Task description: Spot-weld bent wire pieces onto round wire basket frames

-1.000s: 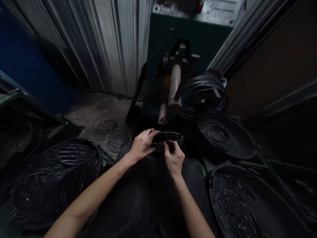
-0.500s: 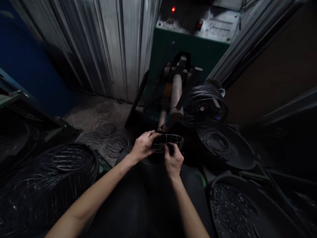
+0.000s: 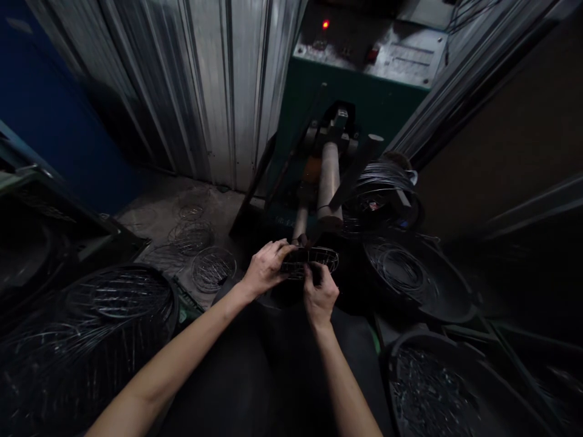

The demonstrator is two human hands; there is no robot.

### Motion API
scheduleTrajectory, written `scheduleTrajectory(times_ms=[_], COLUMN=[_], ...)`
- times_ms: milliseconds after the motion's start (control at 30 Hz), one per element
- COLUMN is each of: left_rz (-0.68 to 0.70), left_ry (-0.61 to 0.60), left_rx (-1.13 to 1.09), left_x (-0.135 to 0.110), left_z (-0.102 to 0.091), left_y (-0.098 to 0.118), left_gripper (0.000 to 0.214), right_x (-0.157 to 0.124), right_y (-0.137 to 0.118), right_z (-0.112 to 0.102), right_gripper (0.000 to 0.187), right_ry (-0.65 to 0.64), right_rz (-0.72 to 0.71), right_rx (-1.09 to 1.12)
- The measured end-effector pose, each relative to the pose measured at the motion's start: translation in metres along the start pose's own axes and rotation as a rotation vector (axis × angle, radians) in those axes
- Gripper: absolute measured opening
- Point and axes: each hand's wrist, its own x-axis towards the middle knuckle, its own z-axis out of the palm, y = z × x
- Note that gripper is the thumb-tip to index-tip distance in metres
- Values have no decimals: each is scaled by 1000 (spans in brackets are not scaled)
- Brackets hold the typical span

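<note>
Between my hands is a round wire basket-like frame, held just under the tips of the machine's electrodes. My left hand is closed on its left side, thumb along the upper rim. With fingers pinched, my right hand grips the near side of the frame, perhaps with a short wire that is too dark to make out. The thick metal arm of the green welding-type machine juts out above the frame.
On the floor at left lie several round wire grids. A dark tub of wire pieces stands lower left. At right are a basin with coiled wire, a tub of small metal pieces, and a wire coil beside the machine.
The view has shifted slightly, so the machine sits a little lower and further right. Both hands keep their grip on the wire frame, which looks slightly turned under the electrodes.
</note>
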Motion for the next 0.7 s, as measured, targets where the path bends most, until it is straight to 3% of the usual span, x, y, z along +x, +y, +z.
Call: scheduleTrajectory(times_ms=[333,533,600,700], left_rz=[46,35,26,6], left_ry=[1,-9,-12,-25], left_rx=[77,102,101,67], left_x=[-3,1,2,-2], left_z=[5,4,2,-3], left_y=[-8,-9,-7,0], left_gripper=[53,64,64,65], right_x=[-3,1,3,-8], right_y=[5,1,-3,-11], right_z=[5,9,-1,-39], right_gripper=[19,21,21,25], right_ry=[31,15,-14,-31], right_rz=[-39,-19,2,64], right_rx=[15,46,53,56])
